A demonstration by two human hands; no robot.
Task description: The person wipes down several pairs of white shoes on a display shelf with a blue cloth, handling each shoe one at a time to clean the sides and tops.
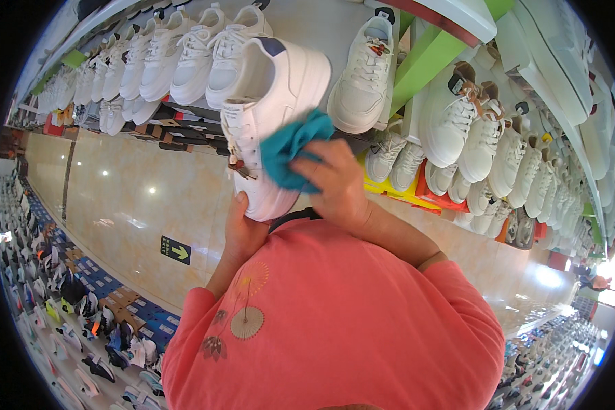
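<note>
A white sneaker (pixel 302 77) with a dark blue heel patch is held up in front of my chest, its toe towards me. My left hand (pixel 246 225) grips it at the toe end, the thumb on the upper and the other fingers hidden beneath. Bunched in my right hand (pixel 335 179) is a teal cloth (pixel 292 148), pressed against the sneaker's side; hand and cloth are blurred. A small beaded charm (pixel 241 166) hangs at the laces. Just to the right, a similar white sneaker (pixel 361 82) with a charm stands on the shelf.
White sneakers (pixel 156 66) line the shelf (pixel 307 23) at the upper left. More sneakers (pixel 451 123) stand right of a green upright (pixel 425 64). Shoeboxes (pixel 184 120) are stacked below. A floor sign with an arrow (pixel 176 250) marks the tiles. Further shoe displays (pixel 100 366) fill the lower left.
</note>
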